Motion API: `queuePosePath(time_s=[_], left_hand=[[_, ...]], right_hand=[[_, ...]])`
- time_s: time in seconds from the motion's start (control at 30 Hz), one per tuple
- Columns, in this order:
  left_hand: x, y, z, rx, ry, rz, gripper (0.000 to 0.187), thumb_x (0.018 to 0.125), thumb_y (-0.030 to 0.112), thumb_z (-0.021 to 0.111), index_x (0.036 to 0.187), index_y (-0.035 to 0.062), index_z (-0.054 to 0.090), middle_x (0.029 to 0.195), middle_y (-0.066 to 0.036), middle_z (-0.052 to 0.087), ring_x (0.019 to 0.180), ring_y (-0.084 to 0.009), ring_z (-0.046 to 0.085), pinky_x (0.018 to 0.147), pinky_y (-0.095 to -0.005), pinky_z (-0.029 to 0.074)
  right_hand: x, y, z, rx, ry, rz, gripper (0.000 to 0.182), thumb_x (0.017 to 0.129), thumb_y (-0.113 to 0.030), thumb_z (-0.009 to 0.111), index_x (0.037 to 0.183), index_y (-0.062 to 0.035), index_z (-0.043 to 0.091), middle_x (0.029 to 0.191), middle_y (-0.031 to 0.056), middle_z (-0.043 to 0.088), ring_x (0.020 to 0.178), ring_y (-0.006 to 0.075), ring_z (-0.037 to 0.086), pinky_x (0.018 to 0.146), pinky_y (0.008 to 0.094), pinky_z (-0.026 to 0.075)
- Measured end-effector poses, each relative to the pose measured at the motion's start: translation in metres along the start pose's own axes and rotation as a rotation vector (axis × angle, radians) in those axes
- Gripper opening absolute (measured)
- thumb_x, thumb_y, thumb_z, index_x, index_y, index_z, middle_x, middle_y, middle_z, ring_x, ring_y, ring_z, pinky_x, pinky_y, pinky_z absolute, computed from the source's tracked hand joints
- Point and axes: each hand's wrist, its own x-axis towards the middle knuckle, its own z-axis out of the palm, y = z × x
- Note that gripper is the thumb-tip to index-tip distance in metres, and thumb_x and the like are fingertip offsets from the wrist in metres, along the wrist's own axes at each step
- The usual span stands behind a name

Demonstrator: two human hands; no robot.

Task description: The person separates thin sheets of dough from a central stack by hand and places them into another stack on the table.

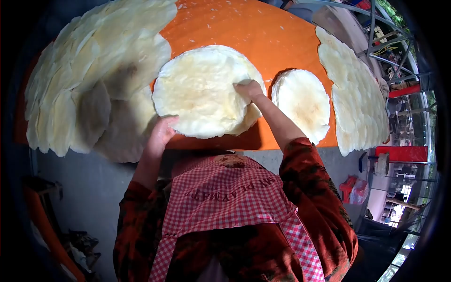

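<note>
A broad, pale round flatbread lies on top of others in the middle of the orange table, with a lower one showing at its right side. At its lower-left edge, my left hand is closed on the rim, its fingers partly hidden. My right hand reaches over the stack and pinches the right edge of the top flatbread, fingers pressed together. Just right of that arm stands a smaller round stack of flatbreads, which neither hand touches.
Many overlapping flatbreads cover the table's left side. Another overlapping row lies along the right. Bare orange tabletop with white flecks shows behind the middle stack. A red plastic stool stands on the floor at right.
</note>
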Motion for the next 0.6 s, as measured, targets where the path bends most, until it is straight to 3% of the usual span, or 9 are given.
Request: queuePosePath(time_s=[0.07,0.17,0.2,0.33,0.4,0.47,0.5,0.57,0.6], left_hand=[[0.002,0.006,0.0,0.031,0.011,-0.028,0.034,0.078,0.006,0.066,0.111,0.0032,0.057,0.105,-0.011,0.062,0.092,-0.0282,0.061,0.076,-0.041,0.053],[0.002,0.02,0.009,0.02,0.031,-0.028,0.032,0.078,0.008,0.067,0.108,0.0039,0.057,0.106,-0.011,0.06,0.09,-0.0263,0.059,0.074,-0.039,0.052],[-0.001,0.021,0.015,0.011,0.057,-0.007,0.032,0.078,0.009,0.067,0.108,0.004,0.057,0.107,-0.011,0.06,0.09,-0.0262,0.058,0.074,-0.0389,0.052],[-0.019,0.041,0.058,0.096,0.095,0.084,0.037,0.084,0.022,0.065,0.113,0.0034,0.053,0.118,-0.016,0.055,0.104,-0.0297,0.055,0.084,-0.0431,0.05],[-0.039,0.061,0.073,-0.16,-0.212,0.114,0.04,0.086,0.03,0.064,0.116,0.0059,0.051,0.117,-0.014,0.055,0.111,-0.0292,0.053,0.09,-0.0464,0.048],[-0.057,0.075,0.085,-0.278,-0.423,0.242,0.048,0.089,0.041,0.06,0.123,0.0105,0.047,0.122,-0.013,0.052,0.121,-0.0287,0.047,0.095,-0.0481,0.044],[-0.054,0.072,0.083,-0.171,-0.255,0.318,0.05,0.089,0.042,0.06,0.125,0.0093,0.046,0.127,-0.014,0.05,0.123,-0.0295,0.046,0.097,-0.0487,0.043],[-0.033,0.053,0.066,0.036,0.089,0.467,0.055,0.09,0.045,0.059,0.128,0.0071,0.046,0.136,-0.014,0.045,0.126,-0.0311,0.044,0.1,-0.0498,0.039],[-0.017,0.042,0.048,0.03,0.057,0.386,0.062,0.089,0.043,0.061,0.136,0.0084,0.04,0.135,-0.01,0.047,0.126,-0.0295,0.044,0.102,-0.0491,0.038]], right_hand=[[-0.025,-0.002,0.009,-0.34,0.487,-0.312,0.088,0.075,-0.053,0.071,0.131,0.0086,0.044,0.132,0.0244,0.05,0.125,0.0354,0.047,0.1,0.0398,0.043],[-0.117,-0.026,-0.006,-0.126,0.08,-0.971,0.089,0.071,-0.041,0.077,0.14,-0.0023,0.037,0.139,0.0211,0.043,0.128,0.0371,0.041,0.107,0.0449,0.036],[-0.128,-0.013,0.013,-0.282,0.123,-1.189,0.091,0.066,-0.034,0.081,0.141,-0.0065,0.037,0.14,0.0198,0.042,0.13,0.0359,0.04,0.104,0.0476,0.039],[-0.114,-0.002,0.035,-0.331,0.268,-1.246,0.062,0.074,-0.027,0.076,0.13,-0.0108,0.054,0.119,0.0166,0.06,0.101,0.0332,0.061,0.082,0.0402,0.052],[-0.122,-0.046,0.006,-0.322,0.325,-1.147,0.038,0.079,-0.029,0.071,0.112,-0.0122,0.067,0.084,0.0149,0.068,0.065,0.0316,0.065,0.06,0.0392,0.053],[-0.11,-0.08,-0.029,-0.174,0.4,-1.114,0.02,0.077,-0.021,0.069,0.095,-0.0115,0.073,0.07,0.0186,0.063,0.062,0.0359,0.061,0.057,0.0427,0.05],[-0.121,-0.102,-0.062,-0.158,0.357,-1.135,0.016,0.076,-0.017,0.066,0.088,-0.0073,0.073,0.073,0.02,0.063,0.064,0.0368,0.062,0.059,0.0424,0.051],[-0.158,-0.139,-0.125,-0.002,0.216,-0.857,0.018,0.077,-0.014,0.064,0.085,0.0021,0.069,0.068,0.0149,0.067,0.062,0.0205,0.067,0.061,0.0346,0.053],[-0.16,-0.147,-0.145,0.138,0.164,-0.815,0.019,0.076,-0.012,0.065,0.088,0.0019,0.07,0.067,0.0093,0.067,0.064,0.0157,0.066,0.061,0.031,0.054]])
